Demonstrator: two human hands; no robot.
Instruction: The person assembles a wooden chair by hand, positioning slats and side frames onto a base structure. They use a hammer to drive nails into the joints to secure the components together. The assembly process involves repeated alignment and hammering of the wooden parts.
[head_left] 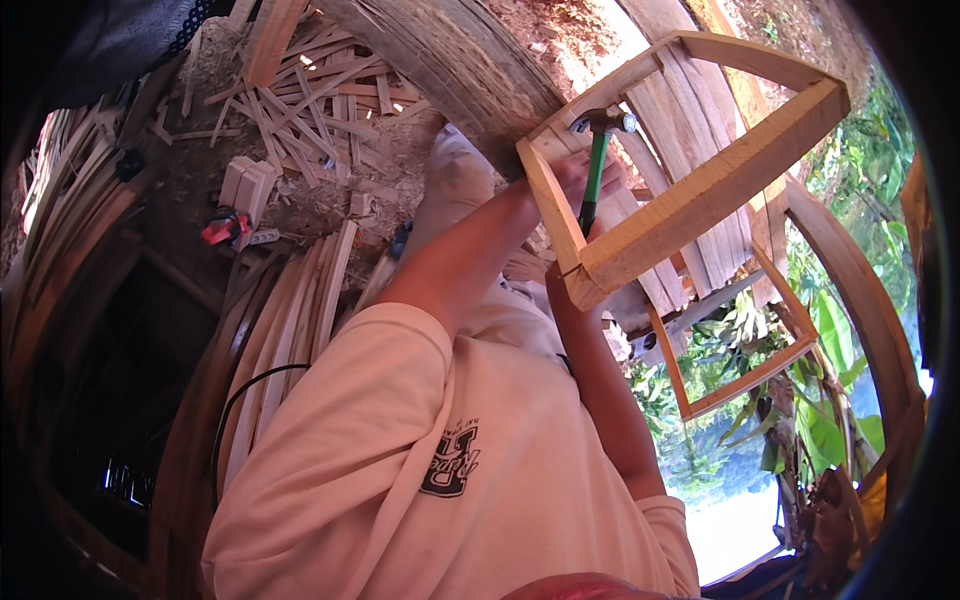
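Note:
A hammer (597,165) with a green handle and a dark grip stands nearly upright within a four-sided wooden frame (715,185). Its metal head is at the top, beside the frame's far-left bar. My right hand (592,232) is closed around the grip, mostly hidden by the frame's near corner. Reaching behind the frame's left bar, my left hand (578,174) is just left of the hammer handle. Its fingers look bent together, but what they hold is too blurred to make out.
A thick beam (450,65) runs beyond my arms, with weathered planks (690,130) under the frame. Wood offcuts (325,95) litter the ground at upper left. Long wooden strips (290,340) lie to my left, near a red-and-black tool (226,227). Another frame (745,385) hangs lower right.

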